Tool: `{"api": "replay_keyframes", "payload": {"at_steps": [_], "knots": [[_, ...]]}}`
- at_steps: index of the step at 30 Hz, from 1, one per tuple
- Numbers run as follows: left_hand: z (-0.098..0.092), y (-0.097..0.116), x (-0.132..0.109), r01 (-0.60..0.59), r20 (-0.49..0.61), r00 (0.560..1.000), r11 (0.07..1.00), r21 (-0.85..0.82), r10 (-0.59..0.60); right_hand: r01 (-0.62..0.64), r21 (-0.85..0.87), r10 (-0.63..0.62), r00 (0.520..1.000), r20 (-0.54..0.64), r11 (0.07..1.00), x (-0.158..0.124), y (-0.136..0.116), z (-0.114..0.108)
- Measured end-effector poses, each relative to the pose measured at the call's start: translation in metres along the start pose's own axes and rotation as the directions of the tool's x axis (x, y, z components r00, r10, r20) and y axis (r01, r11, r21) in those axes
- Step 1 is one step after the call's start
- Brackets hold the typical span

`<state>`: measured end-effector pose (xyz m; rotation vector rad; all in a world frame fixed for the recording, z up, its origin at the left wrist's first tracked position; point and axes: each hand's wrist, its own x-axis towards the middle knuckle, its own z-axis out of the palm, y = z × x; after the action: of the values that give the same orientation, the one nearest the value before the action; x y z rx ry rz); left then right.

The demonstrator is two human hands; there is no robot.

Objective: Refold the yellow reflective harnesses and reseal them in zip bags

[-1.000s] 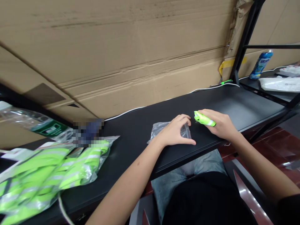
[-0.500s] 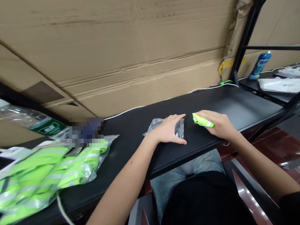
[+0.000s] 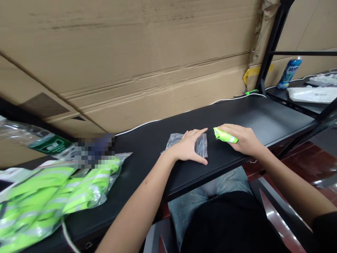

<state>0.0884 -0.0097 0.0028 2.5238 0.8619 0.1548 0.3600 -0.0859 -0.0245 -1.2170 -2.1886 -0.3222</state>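
Note:
My left hand (image 3: pixel 187 146) lies over a clear zip bag (image 3: pixel 202 144), thumb and fingers spread apart. The bag rests flat on the black table (image 3: pixel 147 165), and my palm hides part of it. To the right, my right hand (image 3: pixel 242 138) grips a small folded bundle of neon-yellow reflective fabric (image 3: pixel 225 136). The bundle has pale silvery strips, and its left end points at the bag's opening edge, with a short gap between them.
Plastic bags of neon-green reflective straps (image 3: pixel 52 196) lie at the left, near a plastic bottle with a green label (image 3: pixel 51 143). A cardboard wall (image 3: pixel 158 63) stands behind. At the right are a black metal frame (image 3: pixel 273 42), a blue bottle (image 3: pixel 289 73) and a white packet (image 3: pixel 313 94).
The view has shifted slightly. Both hands keep nearly the same pose, the left spread over the zip bag and the right holding the fabric bundle.

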Motion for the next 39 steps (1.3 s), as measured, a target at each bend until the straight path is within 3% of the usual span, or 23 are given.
{"api": "replay_keyframes", "payload": {"at_steps": [10,16,23,31,39], "knots": [[-0.002,-0.004,-0.003,-0.14,-0.215,0.973,0.962,-0.236,0.089,0.06,-0.073,-0.057,0.998,0.041,0.995,0.002,-0.002,0.0],[0.004,0.001,0.0,-0.185,-0.219,0.967,0.943,-0.276,0.126,0.232,-0.144,-0.198,0.955,0.221,0.962,0.016,-0.026,-0.009],[0.008,0.008,0.001,-0.18,-0.189,0.974,0.939,-0.291,0.128,0.2,-0.204,-0.107,0.914,0.392,0.958,0.032,-0.034,-0.011],[0.015,0.016,0.007,-0.119,-0.205,0.976,0.965,-0.234,0.07,0.141,-0.215,-0.036,0.903,0.428,0.966,0.052,-0.043,-0.017],[0.012,0.019,0.005,-0.039,-0.19,0.981,0.939,-0.342,-0.028,0.183,-0.172,-0.084,0.881,0.466,0.968,0.075,-0.043,-0.017]]}}
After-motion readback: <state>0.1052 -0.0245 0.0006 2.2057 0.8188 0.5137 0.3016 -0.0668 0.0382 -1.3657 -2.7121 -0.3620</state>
